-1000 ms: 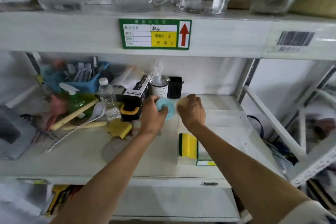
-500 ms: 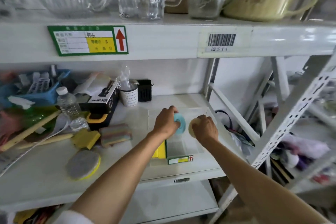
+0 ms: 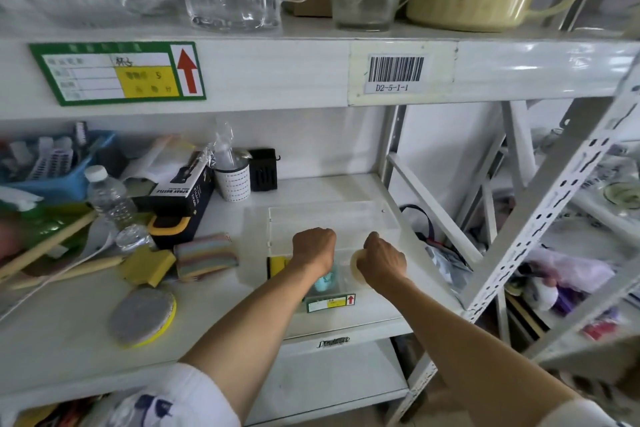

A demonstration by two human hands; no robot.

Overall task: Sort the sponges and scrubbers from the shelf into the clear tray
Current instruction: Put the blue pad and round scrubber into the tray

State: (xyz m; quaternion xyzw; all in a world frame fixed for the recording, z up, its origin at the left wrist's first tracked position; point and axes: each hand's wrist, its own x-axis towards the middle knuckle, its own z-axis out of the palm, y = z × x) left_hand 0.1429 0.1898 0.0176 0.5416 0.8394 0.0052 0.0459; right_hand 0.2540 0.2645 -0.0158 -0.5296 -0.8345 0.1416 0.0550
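Note:
The clear tray (image 3: 367, 215) sits on the right part of the white shelf. Both my hands are over its front half. My left hand (image 3: 313, 248) is curled into a fist, and a teal round scrubber (image 3: 325, 282) shows just under its wrist, inside the tray. My right hand (image 3: 382, 260) grips a cream round sponge (image 3: 355, 263). A yellow-and-green sponge (image 3: 277, 265) stands at the tray's front left corner. Left of the tray lie a rainbow-striped sponge (image 3: 206, 255), a yellow sponge (image 3: 149, 265) and a round grey-and-yellow scrubber pad (image 3: 142, 315).
A black spray-bottle box (image 3: 180, 191), a water bottle (image 3: 109, 196), a white cup (image 3: 232, 180), a blue basket (image 3: 52, 163) and wooden handles crowd the shelf's left and back. Glass jugs stand on the shelf above. A metal upright (image 3: 540, 229) runs along the right.
Both hands have dropped lower into the tray and come toward its front edge, carrying the teal scrubber and the cream sponge. The view has shifted slightly.

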